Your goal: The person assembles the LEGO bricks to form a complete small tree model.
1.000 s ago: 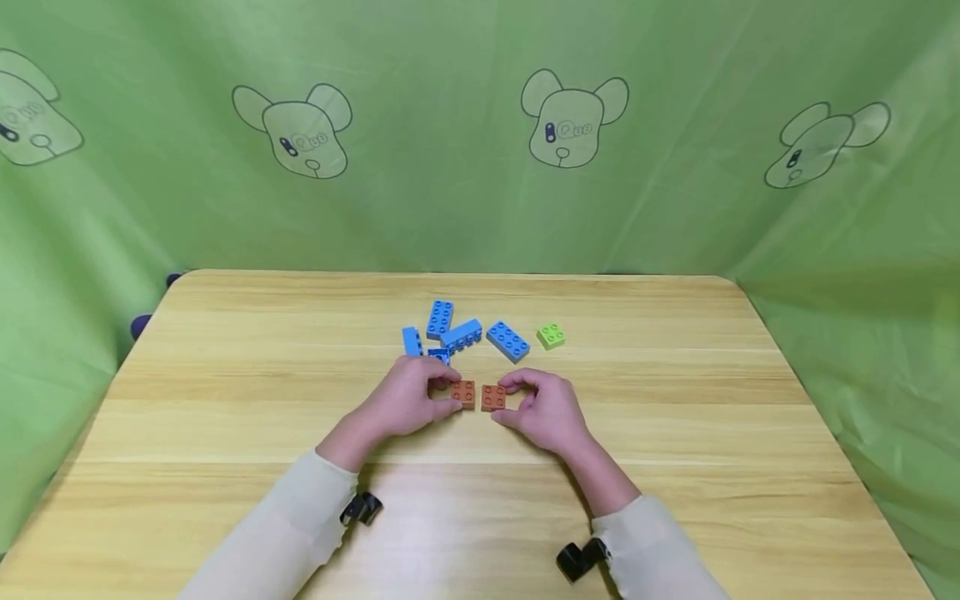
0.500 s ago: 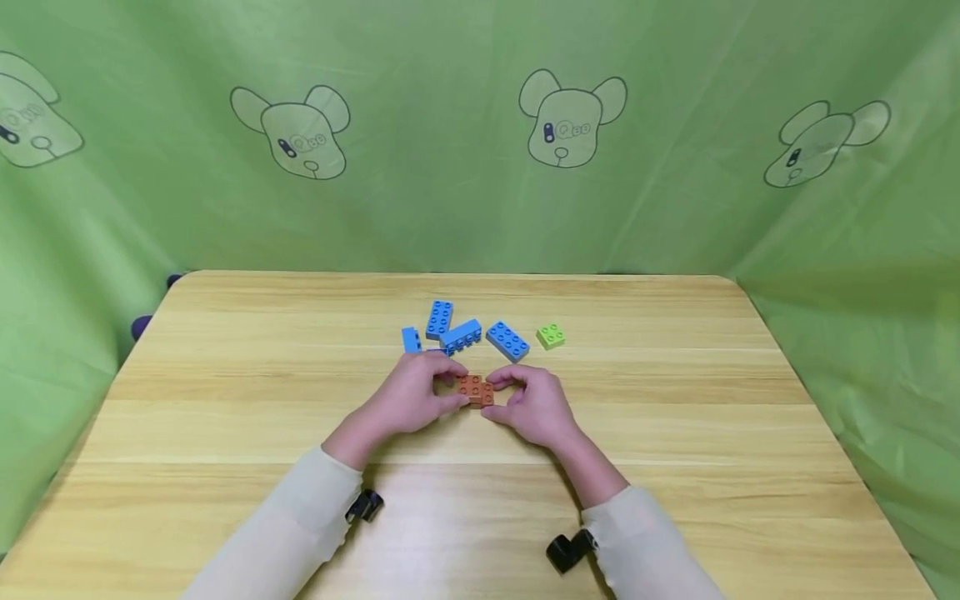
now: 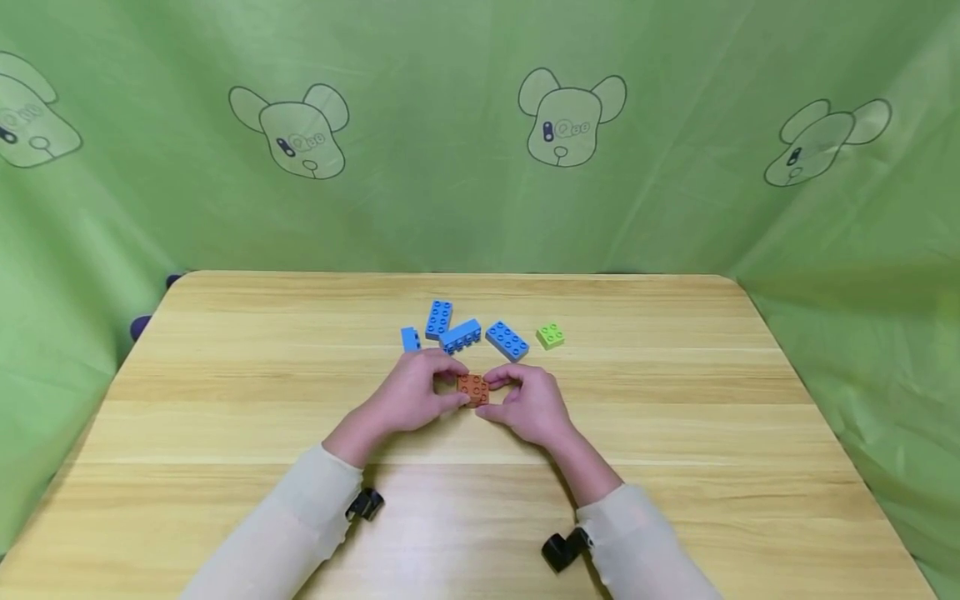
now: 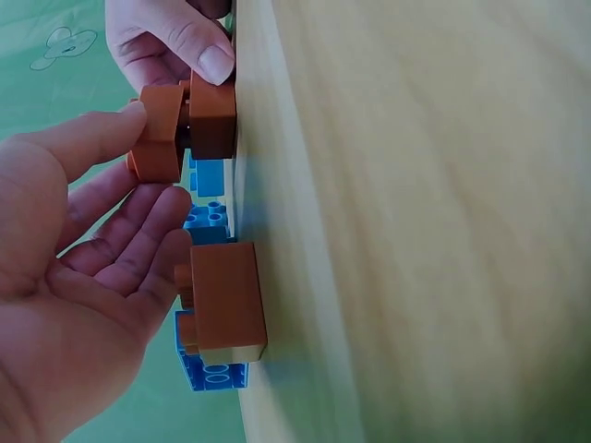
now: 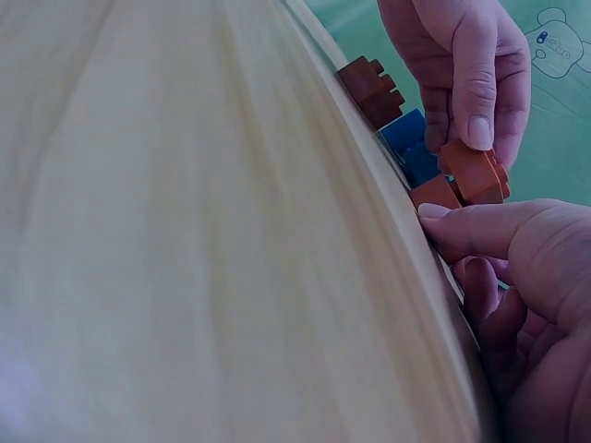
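Observation:
Two reddish-brown toy building bricks come together between the hands near the middle of the wooden table. My left hand [image 3: 408, 396] pinches the upper brick [image 4: 159, 138] between thumb and fingers. That brick tilts slightly over the studs of the lower brick [image 4: 214, 120], overlapping it. My right hand [image 3: 531, 408] grips the lower brick by its sides, down at the tabletop, with the thumb [image 5: 462, 231] along one face. Another brown brick [image 4: 231, 300] stands on the table below the left palm; that hand hides it in the head view.
Beyond the hands lie several blue bricks, including an upright one [image 3: 507, 341], a tipped one [image 3: 461, 335] and another at the back [image 3: 439, 319]. A small lime-green brick [image 3: 550, 336] sits to their right. Green curtain [image 3: 450, 217] hangs behind the table [image 3: 675, 350].
The two brown bricks, side by side and apart earlier, now overlap. My left hand lifted its brick slightly and moved right; my right hand slid its brick left beneath it.

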Demonstrator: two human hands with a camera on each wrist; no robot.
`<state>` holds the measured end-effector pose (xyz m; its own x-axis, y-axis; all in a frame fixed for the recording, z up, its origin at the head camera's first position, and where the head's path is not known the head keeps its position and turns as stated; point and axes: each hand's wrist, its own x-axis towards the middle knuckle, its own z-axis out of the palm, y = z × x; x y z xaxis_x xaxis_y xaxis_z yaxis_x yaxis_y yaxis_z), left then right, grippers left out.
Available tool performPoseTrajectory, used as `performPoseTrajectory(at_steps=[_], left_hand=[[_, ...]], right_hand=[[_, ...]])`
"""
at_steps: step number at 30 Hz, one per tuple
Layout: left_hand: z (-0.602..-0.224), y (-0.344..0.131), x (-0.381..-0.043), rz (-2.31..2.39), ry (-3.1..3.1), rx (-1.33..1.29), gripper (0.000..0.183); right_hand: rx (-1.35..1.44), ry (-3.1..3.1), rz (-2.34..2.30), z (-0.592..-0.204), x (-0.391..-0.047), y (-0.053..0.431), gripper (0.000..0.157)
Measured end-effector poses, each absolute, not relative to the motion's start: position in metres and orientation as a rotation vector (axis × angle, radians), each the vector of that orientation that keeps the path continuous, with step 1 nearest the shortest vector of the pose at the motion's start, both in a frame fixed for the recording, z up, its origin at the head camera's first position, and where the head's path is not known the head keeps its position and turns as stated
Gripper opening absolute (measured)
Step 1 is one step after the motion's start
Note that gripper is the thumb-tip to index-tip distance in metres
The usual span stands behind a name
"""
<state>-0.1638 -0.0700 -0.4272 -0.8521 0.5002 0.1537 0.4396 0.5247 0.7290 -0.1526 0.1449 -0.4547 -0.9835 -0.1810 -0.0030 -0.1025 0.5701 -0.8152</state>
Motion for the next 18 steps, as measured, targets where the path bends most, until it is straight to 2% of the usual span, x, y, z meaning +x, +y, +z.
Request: performPoseTrajectory(at_steps=[18], left_hand=[[-0.4322, -0.0678, -0.1669, 1.272, 2.656, 0.83, 0.03]], right_hand=[[-0.207, 2.708, -1.413, -0.4578, -0.1534, 0.1431, 0.037]])
